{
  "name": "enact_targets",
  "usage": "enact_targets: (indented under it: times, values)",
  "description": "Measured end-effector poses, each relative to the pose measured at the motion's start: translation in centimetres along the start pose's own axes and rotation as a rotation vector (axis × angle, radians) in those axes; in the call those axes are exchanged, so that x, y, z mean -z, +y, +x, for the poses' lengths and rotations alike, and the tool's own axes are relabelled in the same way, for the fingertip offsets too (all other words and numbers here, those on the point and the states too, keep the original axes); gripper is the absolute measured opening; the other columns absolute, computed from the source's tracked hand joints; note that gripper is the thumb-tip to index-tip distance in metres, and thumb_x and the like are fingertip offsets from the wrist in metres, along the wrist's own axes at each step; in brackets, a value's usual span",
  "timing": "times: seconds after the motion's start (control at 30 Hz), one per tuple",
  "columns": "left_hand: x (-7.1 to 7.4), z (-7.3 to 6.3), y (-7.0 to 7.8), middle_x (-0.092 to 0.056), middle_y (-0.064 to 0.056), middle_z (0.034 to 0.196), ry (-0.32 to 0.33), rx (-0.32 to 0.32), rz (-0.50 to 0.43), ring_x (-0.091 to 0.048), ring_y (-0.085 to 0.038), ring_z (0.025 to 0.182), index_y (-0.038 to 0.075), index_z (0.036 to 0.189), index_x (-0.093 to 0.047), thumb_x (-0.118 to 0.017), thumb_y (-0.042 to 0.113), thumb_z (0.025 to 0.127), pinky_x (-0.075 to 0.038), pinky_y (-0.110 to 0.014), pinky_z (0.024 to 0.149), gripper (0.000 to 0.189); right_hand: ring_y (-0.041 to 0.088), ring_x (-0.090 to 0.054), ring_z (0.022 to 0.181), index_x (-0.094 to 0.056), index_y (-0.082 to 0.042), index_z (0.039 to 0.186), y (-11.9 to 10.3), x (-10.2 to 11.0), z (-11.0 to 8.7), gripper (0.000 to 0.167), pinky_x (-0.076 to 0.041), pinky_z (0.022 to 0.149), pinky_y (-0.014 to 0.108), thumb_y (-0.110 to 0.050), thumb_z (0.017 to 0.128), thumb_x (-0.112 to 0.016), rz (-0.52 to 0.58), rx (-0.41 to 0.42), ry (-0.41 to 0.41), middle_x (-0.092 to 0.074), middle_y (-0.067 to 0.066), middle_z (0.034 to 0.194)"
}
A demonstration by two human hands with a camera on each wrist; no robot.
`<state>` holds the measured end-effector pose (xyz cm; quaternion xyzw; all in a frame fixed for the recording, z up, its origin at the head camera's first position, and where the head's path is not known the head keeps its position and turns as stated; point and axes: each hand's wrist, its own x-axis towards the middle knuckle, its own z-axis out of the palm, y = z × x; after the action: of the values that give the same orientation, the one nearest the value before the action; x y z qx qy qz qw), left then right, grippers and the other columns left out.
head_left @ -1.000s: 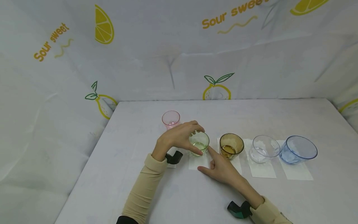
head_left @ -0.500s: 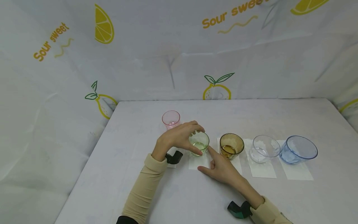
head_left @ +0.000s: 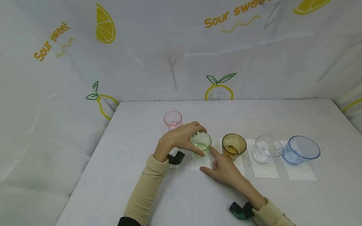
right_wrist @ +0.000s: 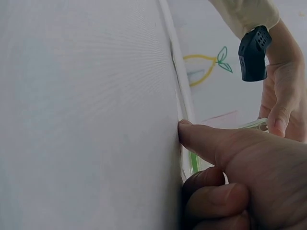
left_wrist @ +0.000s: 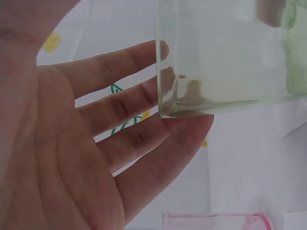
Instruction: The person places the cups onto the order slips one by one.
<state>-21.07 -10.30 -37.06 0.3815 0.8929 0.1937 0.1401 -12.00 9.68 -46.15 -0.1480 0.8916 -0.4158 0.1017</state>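
My left hand (head_left: 181, 137) holds a pale green glass (head_left: 202, 145) near its rim, thumb on the near side and fingers on the far side. In the left wrist view those fingertips lie against the wall of the green glass (left_wrist: 225, 57). The glass is upright over a white paper slip (head_left: 200, 164); whether its base touches the slip is hard to tell. Close by on the right, my right hand (head_left: 226, 172) has its index finger stretched to the glass's lower right side. Its thumb (right_wrist: 199, 136) reaches down to the tabletop, and the other fingers are curled under.
A pink glass (head_left: 172, 118) stands behind the left hand. To the right stand an amber glass (head_left: 234, 147), a clear glass (head_left: 267, 149) and a blue glass (head_left: 302, 150), on or beside white slips. A lemon-print cloth (head_left: 152, 72) hangs behind the table.
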Motion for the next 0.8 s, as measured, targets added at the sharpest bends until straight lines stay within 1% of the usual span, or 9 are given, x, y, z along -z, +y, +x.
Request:
enact_targets:
  times: [0.2,0.3,0.37,0.5,0.57,0.63,0.7,0.8]
  values:
    - [0.1,0.0,-0.1,-0.059,-0.005,0.133,-0.014,0.009,-0.004,-0.061,-0.021,0.120,0.012,0.139,-0.058,-0.091,0.045,0.074,-0.052,-0.035,0.104,0.080,0.002,-0.039,0.048,-0.028,0.006,0.157,-0.3,0.1,-0.2,0.095,-0.034,0.049,0.021,-0.032,0.087,-0.081,-0.012,-0.019,0.016,-0.045,-0.009,0.053]
    - [0.4,-0.1,-0.3,-0.056,-0.003,0.138,-0.002,0.016,-0.025,-0.059,-0.021,0.125,0.013,0.142,-0.055,-0.089,0.047,0.076,-0.051,-0.035,0.106,0.082,0.003,-0.041,0.050,-0.026,0.005,0.158,-0.5,0.3,-0.5,0.098,-0.036,0.051,0.021,-0.032,0.087,-0.082,-0.024,-0.039,0.027,-0.047,-0.008,0.055]
    - [0.6,-0.3,-0.4,-0.055,-0.002,0.140,0.020,0.017,-0.049,-0.057,-0.022,0.128,0.014,0.142,-0.055,-0.089,0.047,0.076,-0.051,-0.036,0.107,0.082,0.003,-0.041,0.052,-0.025,0.004,0.159,-0.8,0.4,-0.7,0.099,-0.036,0.053,0.021,-0.033,0.087,-0.082,-0.039,-0.044,0.039,-0.047,-0.008,0.055]
    - [1.1,-0.9,-0.6,-0.053,0.004,0.142,0.078,0.023,-0.072,-0.055,-0.018,0.131,0.019,0.143,-0.055,-0.087,0.050,0.077,-0.050,-0.036,0.107,0.080,0.002,-0.042,0.052,-0.020,0.000,0.161,-1.7,0.9,-1.4,0.104,-0.038,0.054,0.021,-0.033,0.086,-0.083,-0.057,-0.025,0.079,-0.049,-0.008,0.055]
    - [1.3,-1.3,-0.7,-0.053,0.006,0.143,0.111,0.021,-0.081,-0.054,-0.015,0.132,0.019,0.143,-0.054,-0.087,0.050,0.077,-0.049,-0.037,0.109,0.080,0.001,-0.042,0.050,-0.017,-0.003,0.163,-2.4,1.3,-1.7,0.106,-0.039,0.054,0.021,-0.031,0.085,-0.084,-0.056,-0.018,0.101,-0.049,-0.008,0.055]
    - [1.5,-1.6,-1.0,-0.053,0.006,0.144,0.143,0.016,-0.086,-0.053,-0.014,0.134,0.019,0.144,-0.054,-0.087,0.050,0.077,-0.048,-0.038,0.112,0.080,0.001,-0.041,0.049,-0.016,-0.005,0.163,-3.0,1.8,-2.1,0.106,-0.039,0.053,0.020,-0.029,0.085,-0.084,-0.056,0.004,0.131,-0.049,-0.009,0.053]
    - [1.7,-1.9,-1.2,-0.053,0.004,0.145,0.174,0.003,-0.093,-0.052,-0.015,0.136,0.018,0.144,-0.055,-0.087,0.048,0.078,-0.046,-0.040,0.114,0.080,0.000,-0.040,0.049,-0.018,-0.007,0.163,-3.7,2.4,-2.5,0.105,-0.039,0.053,0.020,-0.028,0.085,-0.084,-0.051,0.039,0.155,-0.047,-0.010,0.052]
    - [2.2,-2.5,-1.6,-0.052,0.002,0.148,0.212,-0.003,-0.089,-0.048,-0.018,0.141,0.017,0.144,-0.055,-0.086,0.048,0.079,-0.043,-0.044,0.117,0.079,-0.002,-0.038,0.047,-0.023,-0.007,0.162,-4.3,3.1,-2.6,0.100,-0.039,0.051,0.019,-0.027,0.085,-0.084,-0.028,0.123,0.182,-0.044,-0.014,0.049]
